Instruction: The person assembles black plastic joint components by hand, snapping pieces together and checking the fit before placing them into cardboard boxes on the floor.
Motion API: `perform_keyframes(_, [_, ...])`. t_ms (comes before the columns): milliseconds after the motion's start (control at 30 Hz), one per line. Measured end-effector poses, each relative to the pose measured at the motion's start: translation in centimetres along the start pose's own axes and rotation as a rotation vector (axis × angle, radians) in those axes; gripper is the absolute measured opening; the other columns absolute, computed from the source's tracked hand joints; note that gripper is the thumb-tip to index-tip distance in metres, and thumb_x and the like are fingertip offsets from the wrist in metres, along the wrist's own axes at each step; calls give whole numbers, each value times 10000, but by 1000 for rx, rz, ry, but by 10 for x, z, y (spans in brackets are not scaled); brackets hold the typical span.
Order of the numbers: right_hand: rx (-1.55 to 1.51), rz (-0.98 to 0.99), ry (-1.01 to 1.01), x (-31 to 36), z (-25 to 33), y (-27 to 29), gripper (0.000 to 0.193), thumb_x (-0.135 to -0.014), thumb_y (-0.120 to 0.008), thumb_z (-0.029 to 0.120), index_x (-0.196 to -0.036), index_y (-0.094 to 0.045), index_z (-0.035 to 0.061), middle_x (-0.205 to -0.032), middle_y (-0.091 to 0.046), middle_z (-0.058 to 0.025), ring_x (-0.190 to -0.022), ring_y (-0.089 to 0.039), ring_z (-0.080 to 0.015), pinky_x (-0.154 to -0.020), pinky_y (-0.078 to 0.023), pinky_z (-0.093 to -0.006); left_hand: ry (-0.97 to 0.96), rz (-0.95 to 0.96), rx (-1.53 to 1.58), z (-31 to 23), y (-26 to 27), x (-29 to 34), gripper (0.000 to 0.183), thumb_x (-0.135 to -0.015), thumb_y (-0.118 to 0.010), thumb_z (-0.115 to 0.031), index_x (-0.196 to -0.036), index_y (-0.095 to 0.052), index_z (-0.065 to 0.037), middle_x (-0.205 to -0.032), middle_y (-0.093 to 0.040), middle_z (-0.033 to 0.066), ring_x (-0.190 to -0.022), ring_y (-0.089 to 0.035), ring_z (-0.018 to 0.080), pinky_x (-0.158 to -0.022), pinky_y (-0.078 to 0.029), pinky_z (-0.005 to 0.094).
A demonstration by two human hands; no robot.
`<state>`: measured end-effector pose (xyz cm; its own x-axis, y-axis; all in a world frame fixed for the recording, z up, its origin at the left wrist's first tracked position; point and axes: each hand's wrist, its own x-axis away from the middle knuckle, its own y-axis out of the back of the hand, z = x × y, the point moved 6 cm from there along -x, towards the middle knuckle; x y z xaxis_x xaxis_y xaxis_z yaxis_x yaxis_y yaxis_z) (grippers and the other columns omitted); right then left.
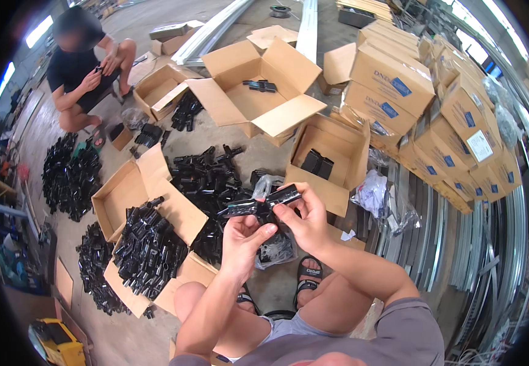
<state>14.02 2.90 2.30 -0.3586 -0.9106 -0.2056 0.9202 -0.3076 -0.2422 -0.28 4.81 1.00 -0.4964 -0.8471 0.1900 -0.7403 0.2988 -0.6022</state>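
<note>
In front of my body, both hands hold one glossy black part with tube-like arms [284, 196]; its exact kind is unclear. My left hand [241, 243] grips it from below, thumb pressed near its middle. The fingers of my right hand [306, 218] close round its right end. Just below the part, a clear plastic bag [275, 255] with small dark pieces lies between my feet. A loose heap of similar black parts [206, 174] spreads on the floor beyond my hands. To the left, an open carton [182, 210] is filled with more of them.
Two open cartons, a large one [231, 100] and a smaller one [353, 152], hold a few black parts. Stacked closed boxes [392, 79] stand right, beside long metal profiles [453, 244]. Another person [72, 73] squats far left, handling a small dark piece near more black heaps [69, 177].
</note>
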Motion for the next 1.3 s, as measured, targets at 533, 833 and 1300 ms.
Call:
perform_keyframes(533, [318, -336, -357, -111, -76, 138, 300, -974, -609, 290, -1128, -615, 33, -907, -677, -66, -778, -642, -135, -680, -503, -275, -30, -277, 209, -17, 45, -13, 198, -922, -693, -120, -1116, -668, -92, -1215, -665, 70, -1132, -615, 179, -1009, -471, 350])
perform_keyframes(833, [1073, -407, -139, -142, -180, 220, 290, -925, -641, 282, -921, -666, -7, -862, -702, -189, -790, -683, -357, -717, -531, -411, -10, -396, 150, -19, 63, -24, 283, -910, -692, -71, -1189, -645, -65, -1221, -654, 92, -1169, -607, 207, -1049, -497, 382])
perform_keyframes(1300, [998, 499, 306, -49, -196, 68, 99, -910, -661, 154, -916, -640, 56, -818, -637, -110, -751, -646, -324, -665, -514, -417, -206, -671, -72, -67, 102, -35, 336, -997, -593, -146, -1297, -510, -17, -1259, -609, 109, -1147, -582, 177, -1007, -477, 390])
